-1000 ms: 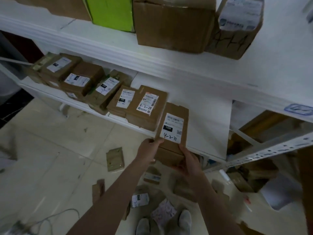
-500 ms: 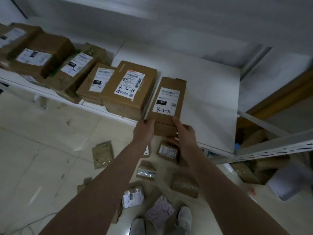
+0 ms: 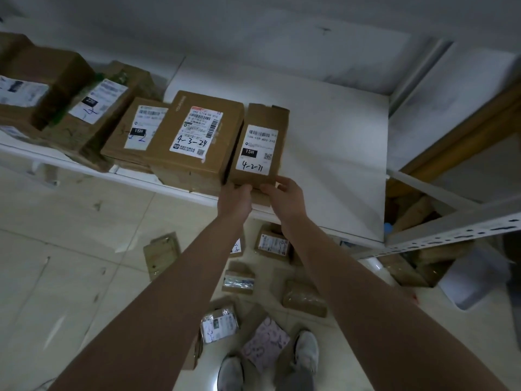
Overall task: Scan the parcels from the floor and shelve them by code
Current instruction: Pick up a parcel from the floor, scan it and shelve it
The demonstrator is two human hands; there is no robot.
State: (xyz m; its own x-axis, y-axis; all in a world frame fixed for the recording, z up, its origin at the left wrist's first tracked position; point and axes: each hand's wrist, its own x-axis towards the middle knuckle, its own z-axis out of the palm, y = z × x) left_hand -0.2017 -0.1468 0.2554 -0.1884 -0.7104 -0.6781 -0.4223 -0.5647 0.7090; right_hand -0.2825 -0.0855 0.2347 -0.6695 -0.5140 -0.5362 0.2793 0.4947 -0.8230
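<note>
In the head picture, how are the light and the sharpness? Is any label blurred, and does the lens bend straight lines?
Head view, light: dim and flat, only a faint sheen on the floor tiles. Head view, sharpness: the parcel marked 4-2-71 reads clearly, the far-left parcel is smeared. Head view, distortion: the shelf edge bows slightly.

Dim, bluish light; wide-angle bowing, blurred edges.

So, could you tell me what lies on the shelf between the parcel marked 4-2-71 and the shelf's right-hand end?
Nothing: in the head view, the white shelf board is bare from the 4-2-71 parcel to its right-hand end.
</note>
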